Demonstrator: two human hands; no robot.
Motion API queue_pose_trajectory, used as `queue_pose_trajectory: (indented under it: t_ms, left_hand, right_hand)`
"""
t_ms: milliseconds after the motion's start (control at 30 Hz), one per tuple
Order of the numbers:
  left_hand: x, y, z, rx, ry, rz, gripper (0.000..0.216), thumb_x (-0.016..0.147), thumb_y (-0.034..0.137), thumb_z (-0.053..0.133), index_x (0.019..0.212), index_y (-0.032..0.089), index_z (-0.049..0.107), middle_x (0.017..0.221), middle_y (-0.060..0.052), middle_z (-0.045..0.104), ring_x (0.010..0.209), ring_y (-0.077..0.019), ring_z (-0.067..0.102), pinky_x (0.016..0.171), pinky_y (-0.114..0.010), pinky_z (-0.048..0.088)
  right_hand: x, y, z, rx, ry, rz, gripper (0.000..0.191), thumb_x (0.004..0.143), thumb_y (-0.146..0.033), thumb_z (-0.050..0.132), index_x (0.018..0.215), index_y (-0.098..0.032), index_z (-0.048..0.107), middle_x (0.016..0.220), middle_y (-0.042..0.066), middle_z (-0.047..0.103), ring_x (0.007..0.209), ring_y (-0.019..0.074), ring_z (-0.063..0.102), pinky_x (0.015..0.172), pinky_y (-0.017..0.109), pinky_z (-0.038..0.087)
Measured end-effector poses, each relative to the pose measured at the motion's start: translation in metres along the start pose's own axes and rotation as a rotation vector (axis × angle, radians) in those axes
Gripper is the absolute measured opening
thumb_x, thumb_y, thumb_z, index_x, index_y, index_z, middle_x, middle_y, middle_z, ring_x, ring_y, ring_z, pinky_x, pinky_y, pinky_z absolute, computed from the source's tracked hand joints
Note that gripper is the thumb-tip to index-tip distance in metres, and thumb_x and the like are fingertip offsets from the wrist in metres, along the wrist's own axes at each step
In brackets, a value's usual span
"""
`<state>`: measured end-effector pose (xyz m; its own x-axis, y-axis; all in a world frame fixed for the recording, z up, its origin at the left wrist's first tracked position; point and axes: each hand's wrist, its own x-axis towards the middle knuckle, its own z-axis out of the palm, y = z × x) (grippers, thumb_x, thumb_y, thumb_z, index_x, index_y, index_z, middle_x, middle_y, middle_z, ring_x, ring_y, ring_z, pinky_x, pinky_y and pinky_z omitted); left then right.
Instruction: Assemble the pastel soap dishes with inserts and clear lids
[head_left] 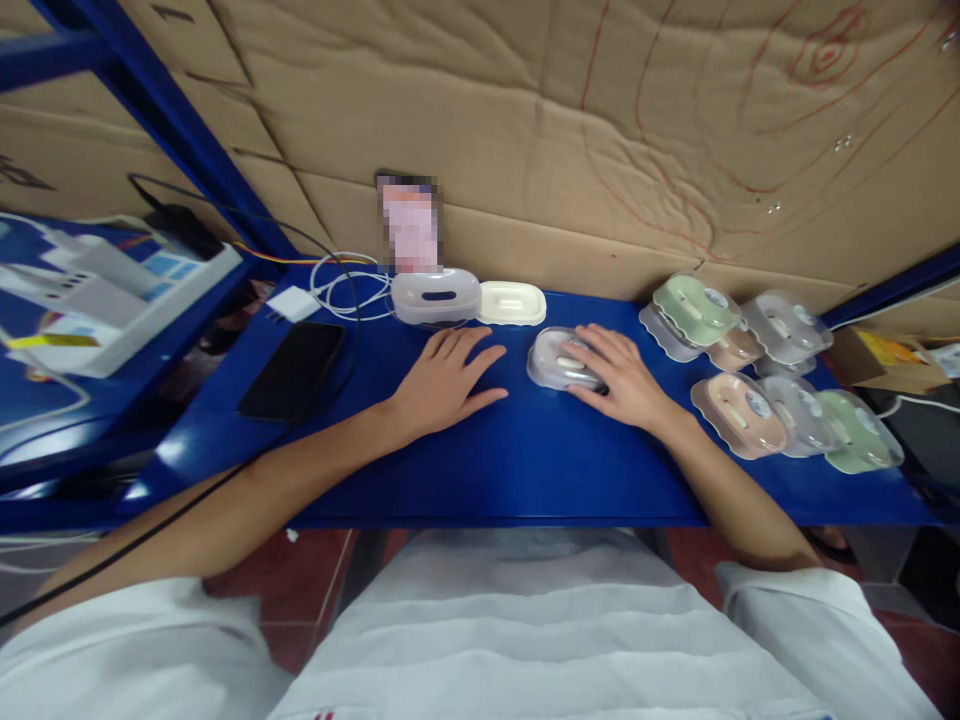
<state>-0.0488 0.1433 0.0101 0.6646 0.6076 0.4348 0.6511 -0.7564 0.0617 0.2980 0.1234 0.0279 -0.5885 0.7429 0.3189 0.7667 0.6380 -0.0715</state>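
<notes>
My left hand [448, 378] lies on the blue tabletop with its fingers stretched and apart, holding nothing. My right hand [616, 376] grips the right end of a grey soap box [551, 360] with a clear lid, fingers over the far side and thumb on the near side. That end of the box is hidden under the fingers. Beyond my left hand stands a translucent pale lid [436, 298] with a dark oval slot. Beside it on the right lies a cream oval soap tray [513, 303].
Several lidded soap boxes in green [694, 308], peach [739, 412] and grey [784, 325] sit at the right, some stacked. A black phone [294, 372], white charger [294, 304] and cable lie left. Another phone [411, 225] leans on the cardboard wall [495, 120]. A black cord crosses my left arm.
</notes>
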Motion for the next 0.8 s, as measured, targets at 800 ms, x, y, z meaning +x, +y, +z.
queue_pose_trajectory:
  t_ms: [800]
  left_hand:
    - [0.004, -0.035, 0.0, 0.055, 0.143, -0.171, 0.028, 0.109, 0.032, 0.056, 0.126, 0.019, 0.074, 0.122, -0.016, 0.078, 0.116, -0.0367, 0.071, 0.104, -0.057, 0.046]
  right_hand:
    - [0.007, -0.014, 0.02, 0.118, 0.002, -0.165, 0.033, 0.108, -0.015, 0.053, 0.13, -0.022, 0.077, 0.128, 0.013, 0.076, 0.123, 0.0289, 0.07, 0.104, 0.05, 0.055]
